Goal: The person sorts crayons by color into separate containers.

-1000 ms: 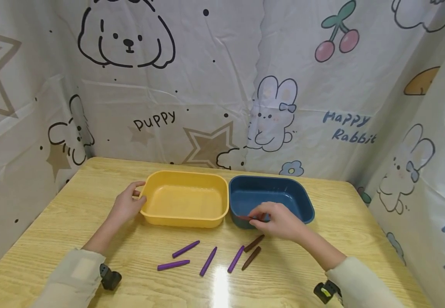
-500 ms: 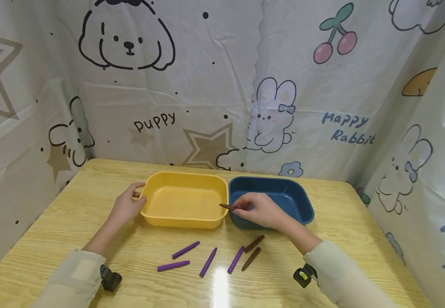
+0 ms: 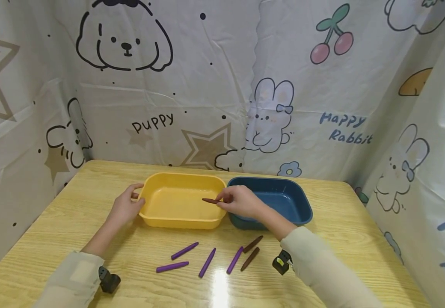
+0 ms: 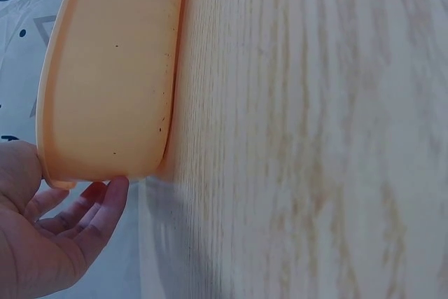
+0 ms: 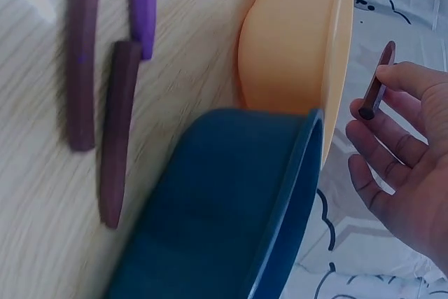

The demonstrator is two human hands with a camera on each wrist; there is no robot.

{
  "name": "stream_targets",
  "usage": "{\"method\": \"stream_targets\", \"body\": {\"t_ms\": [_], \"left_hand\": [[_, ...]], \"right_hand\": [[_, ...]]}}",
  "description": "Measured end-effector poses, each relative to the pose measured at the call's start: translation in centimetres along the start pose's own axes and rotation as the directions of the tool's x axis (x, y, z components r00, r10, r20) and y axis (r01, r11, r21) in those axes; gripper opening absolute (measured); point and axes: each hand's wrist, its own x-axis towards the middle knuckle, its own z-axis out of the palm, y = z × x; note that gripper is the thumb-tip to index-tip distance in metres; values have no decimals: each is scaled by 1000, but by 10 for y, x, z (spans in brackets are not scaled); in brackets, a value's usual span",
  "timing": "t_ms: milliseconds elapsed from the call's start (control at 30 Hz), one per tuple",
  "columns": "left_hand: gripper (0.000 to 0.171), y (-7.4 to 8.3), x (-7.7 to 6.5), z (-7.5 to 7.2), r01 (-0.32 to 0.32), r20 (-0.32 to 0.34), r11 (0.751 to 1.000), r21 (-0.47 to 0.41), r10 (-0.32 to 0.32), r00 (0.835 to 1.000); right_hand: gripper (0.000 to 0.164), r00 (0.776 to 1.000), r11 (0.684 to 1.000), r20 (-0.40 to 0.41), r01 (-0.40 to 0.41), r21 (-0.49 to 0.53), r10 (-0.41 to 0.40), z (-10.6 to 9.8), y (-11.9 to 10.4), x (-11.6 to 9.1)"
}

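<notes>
The wood-grain surface (image 3: 345, 218) carries a yellow basin (image 3: 184, 223) at the left hand (image 3: 127, 206), a blue basin (image 3: 284, 203) below the right hand (image 3: 241, 202) and six crayons (image 3: 207, 262) nearer than both hands.

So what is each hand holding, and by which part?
The right hand pinches a brown crayon toward its blunt end; the left hand holds the yellow bin by its left end.

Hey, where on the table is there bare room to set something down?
On the table, right of the blue tub; also left of the left hand. A narrower strip lies between the yellow tub and the purple crayons. Crowded: front and center, where those and two brown crayons lie, and over the tubs, where the right hand holds another brown crayon.
</notes>
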Motion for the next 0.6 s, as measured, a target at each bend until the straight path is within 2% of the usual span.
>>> {"method": "stream_targets", "body": {"t_ms": [167, 600], "left_hand": [[51, -1, 1, 2, 3, -11, 1000, -7, -3, 1000], [51, -1, 1, 2, -3, -14, 1000, -13, 3, 1000]], "right_hand": [[15, 1000, 1000, 19, 11, -8, -11, 9, -4, 7], [16, 999, 999, 19, -35, 5, 35, 27, -8, 35]]}}
